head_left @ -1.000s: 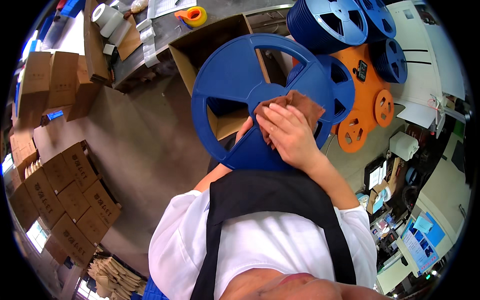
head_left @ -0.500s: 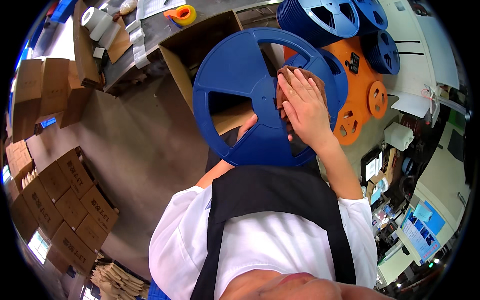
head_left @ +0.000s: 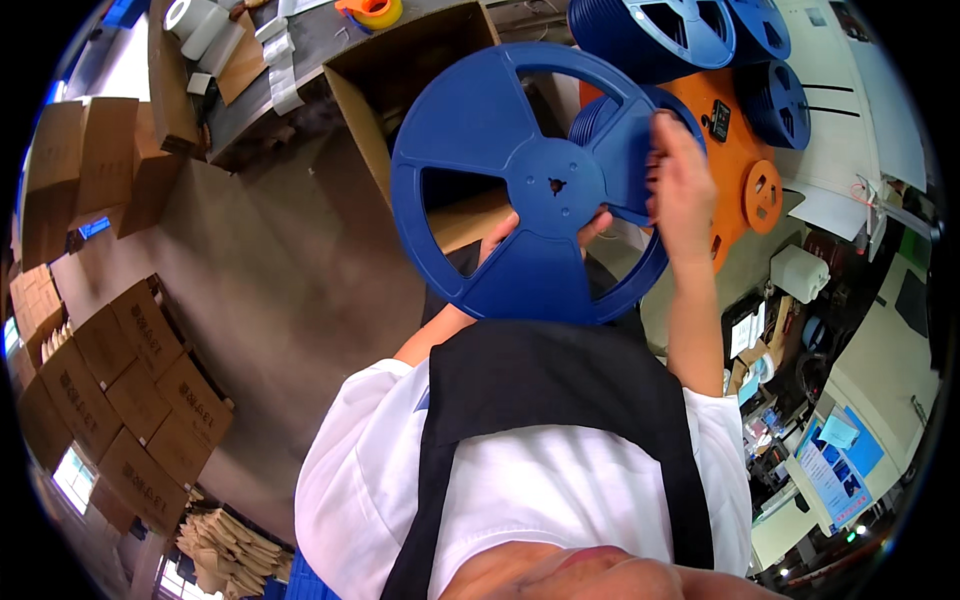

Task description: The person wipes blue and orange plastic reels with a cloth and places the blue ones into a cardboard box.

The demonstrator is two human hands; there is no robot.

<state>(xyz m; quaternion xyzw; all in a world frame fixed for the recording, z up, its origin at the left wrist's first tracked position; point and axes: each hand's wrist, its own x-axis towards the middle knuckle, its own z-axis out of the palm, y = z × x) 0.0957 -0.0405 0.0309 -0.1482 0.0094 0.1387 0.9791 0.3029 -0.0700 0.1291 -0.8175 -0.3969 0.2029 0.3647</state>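
Note:
A large blue plastic reel (head_left: 556, 185), with wide cut-out windows and a hub hole, lies face up in front of my apron. My left hand (head_left: 497, 236) holds it from below, its thumb at the left window and fingertips showing through the lower right window. At the reel's right rim is my right hand (head_left: 686, 190), slightly blurred, with its fingers curled in toward the edge. What those fingers hold is hidden, and the brown cloth cannot be made out. Behind the reel stands an open cardboard box (head_left: 355, 110).
Stacked blue reels (head_left: 650, 40) and an orange surface (head_left: 735, 100) with a small orange reel (head_left: 762, 197) are at the back right. A grey workbench (head_left: 310, 45) bears tape and white rolls. Brown cartons (head_left: 130, 400) stand at left.
My right hand has moved right, from flat on a brown cloth over the reel's face to the rim, fingers now curled. The reel has turned; the cloth is out of sight.

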